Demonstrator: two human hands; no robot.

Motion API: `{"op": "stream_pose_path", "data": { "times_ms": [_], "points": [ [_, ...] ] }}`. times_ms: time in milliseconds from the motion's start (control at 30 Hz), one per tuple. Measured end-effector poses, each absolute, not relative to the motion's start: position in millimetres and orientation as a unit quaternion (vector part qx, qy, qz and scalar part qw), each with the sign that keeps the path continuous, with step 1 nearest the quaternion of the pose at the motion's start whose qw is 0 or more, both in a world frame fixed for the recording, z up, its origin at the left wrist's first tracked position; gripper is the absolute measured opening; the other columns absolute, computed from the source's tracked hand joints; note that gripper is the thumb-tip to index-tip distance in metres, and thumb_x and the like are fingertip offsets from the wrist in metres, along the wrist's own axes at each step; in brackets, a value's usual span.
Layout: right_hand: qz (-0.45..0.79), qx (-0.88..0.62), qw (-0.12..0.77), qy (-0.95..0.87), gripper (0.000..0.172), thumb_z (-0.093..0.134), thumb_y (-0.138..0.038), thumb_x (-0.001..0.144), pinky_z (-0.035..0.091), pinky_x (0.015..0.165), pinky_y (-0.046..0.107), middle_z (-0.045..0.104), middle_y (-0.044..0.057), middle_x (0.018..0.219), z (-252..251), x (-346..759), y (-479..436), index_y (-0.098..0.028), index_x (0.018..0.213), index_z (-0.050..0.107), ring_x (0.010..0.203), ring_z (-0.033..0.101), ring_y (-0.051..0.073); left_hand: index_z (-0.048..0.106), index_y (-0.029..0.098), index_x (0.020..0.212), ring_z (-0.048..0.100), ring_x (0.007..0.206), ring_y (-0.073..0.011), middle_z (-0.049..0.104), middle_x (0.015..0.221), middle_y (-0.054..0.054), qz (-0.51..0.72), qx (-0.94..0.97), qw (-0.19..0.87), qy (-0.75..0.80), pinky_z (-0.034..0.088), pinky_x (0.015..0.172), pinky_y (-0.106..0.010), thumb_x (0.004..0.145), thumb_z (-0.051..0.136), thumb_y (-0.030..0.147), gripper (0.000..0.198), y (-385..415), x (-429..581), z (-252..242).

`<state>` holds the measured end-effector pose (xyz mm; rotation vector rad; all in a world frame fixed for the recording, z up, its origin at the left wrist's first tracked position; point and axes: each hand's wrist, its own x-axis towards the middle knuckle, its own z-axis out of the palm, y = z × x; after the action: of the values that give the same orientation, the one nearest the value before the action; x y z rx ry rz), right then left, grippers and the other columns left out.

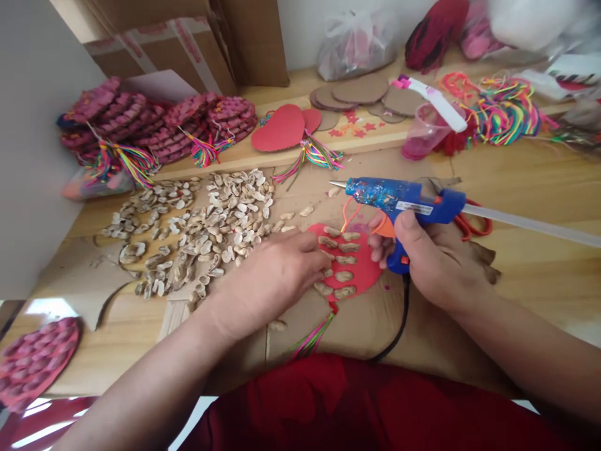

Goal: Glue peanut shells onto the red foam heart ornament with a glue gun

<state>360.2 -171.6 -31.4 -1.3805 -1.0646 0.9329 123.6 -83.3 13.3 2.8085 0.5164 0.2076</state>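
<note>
The right hand (429, 257) grips one blue glue gun (385, 194); the left hand (286, 263) curls narrow over one red card (369, 270) between the hands, whether pinching anything I cannot tell. The card bears two columns of peanut shells (345, 259), five in the right column; beyond stands one pink cup (424, 134).

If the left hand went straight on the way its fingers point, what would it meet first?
Most likely the peanut shells on the red heart, just ahead of the left hand; depth is unclear, so it may already touch one.
</note>
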Motion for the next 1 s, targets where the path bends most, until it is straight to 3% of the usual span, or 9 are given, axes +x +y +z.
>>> {"op": "stream_pose_path", "data": {
  "times_ms": [533,1000],
  "points": [
    [0.403,-0.577,0.550,-0.449,0.044,0.059,-0.066,0.098,0.055,0.051,0.032,0.069,0.005,0.073,-28.5,353.1,-167.4,-0.025,0.084,0.067,0.059,0.067,0.017,0.076,0.021,0.112,0.066,0.095,-0.0185,0.069,0.105,-0.005,0.030,0.969,0.161,0.187,0.053,0.083,-0.029,0.105,0.056,0.023,0.021,-83.7,128.4,12.6],
    [0.408,-0.586,0.544,-0.440,0.042,0.059,-0.062,0.100,0.056,0.053,0.029,0.069,0.003,0.074,-26.2,351.5,-170.1,-0.023,0.087,0.066,0.059,0.066,0.015,0.074,0.021,0.112,0.067,0.092,-0.0150,0.070,0.104,-0.003,0.087,0.963,0.196,0.166,0.052,0.082,-0.026,0.106,0.056,0.024,0.019,-78.9,121.5,6.6]
  ]
}}
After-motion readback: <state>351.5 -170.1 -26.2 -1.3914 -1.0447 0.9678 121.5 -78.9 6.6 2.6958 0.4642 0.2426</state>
